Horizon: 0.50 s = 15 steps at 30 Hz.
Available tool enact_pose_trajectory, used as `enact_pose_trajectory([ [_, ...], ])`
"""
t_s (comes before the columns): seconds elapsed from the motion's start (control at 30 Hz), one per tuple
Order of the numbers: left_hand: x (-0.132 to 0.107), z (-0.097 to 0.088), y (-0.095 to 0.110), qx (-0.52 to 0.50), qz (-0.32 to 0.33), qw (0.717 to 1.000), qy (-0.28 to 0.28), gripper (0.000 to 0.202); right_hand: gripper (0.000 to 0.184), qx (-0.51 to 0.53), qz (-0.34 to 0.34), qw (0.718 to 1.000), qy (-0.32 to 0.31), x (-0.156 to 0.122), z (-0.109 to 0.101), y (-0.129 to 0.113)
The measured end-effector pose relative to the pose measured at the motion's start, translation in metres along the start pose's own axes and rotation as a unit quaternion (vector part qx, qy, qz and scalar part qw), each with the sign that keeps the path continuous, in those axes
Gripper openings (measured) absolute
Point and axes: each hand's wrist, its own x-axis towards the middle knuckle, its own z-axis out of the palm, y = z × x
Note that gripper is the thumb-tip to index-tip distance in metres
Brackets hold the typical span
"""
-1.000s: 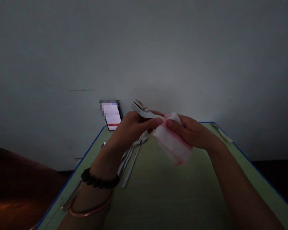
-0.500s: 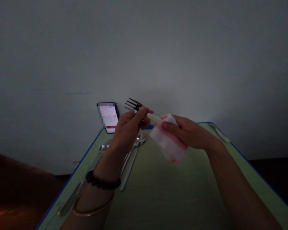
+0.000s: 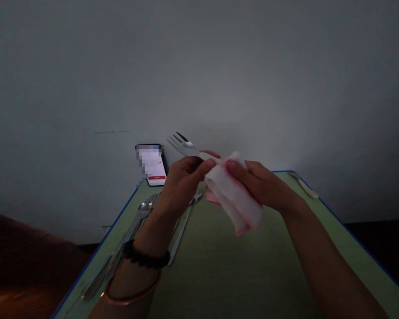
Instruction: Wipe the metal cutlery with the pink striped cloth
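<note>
My left hand [image 3: 183, 181] is closed around a metal fork [image 3: 182, 145], tines pointing up and to the left above the table's far end. My right hand [image 3: 259, 184] grips a folded white cloth with pink edges [image 3: 234, 195], wrapped around the fork's handle right beside my left fingers. Both hands hover over the green table [image 3: 219, 270]. A dark bead bracelet and a thin bangle circle my left wrist.
Several spoons and other cutlery [image 3: 142, 212] lie on the table's left side under my left arm. A phone [image 3: 152, 165] with a lit screen leans on the grey wall at the far edge. A pale utensil [image 3: 303, 184] rests at the far right corner.
The fork has turned in my left hand, tines swinging slightly left and lower. The cloth in my right hand has slid up the handle toward my left fingers.
</note>
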Motion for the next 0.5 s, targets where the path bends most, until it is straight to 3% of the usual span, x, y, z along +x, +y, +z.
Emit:
enact_pose_trajectory([
  [0.13,0.004,-0.007,0.007,-0.113,0.012,0.993,0.045,0.017,0.042,0.007,0.014,0.998,0.055,0.003,-0.004,0.007],
  [0.23,0.002,-0.024,0.019,-0.172,-0.054,0.984,0.016,0.025,0.036,0.158,0.033,0.981,0.112,0.008,-0.013,0.019],
  [0.37,-0.011,-0.034,0.032,0.004,-0.119,0.988,-0.096,0.024,0.027,0.494,0.011,0.86,0.124,0.016,-0.022,0.036],
  [0.43,-0.018,-0.027,0.037,0.093,-0.115,0.98,-0.132,0.03,0.026,0.573,-0.009,0.812,0.11,0.02,-0.021,0.044],
  [0.5,-0.021,-0.017,0.04,0.149,-0.098,0.972,-0.151,0.037,0.027,0.603,-0.008,0.789,0.113,0.024,-0.015,0.052],
])
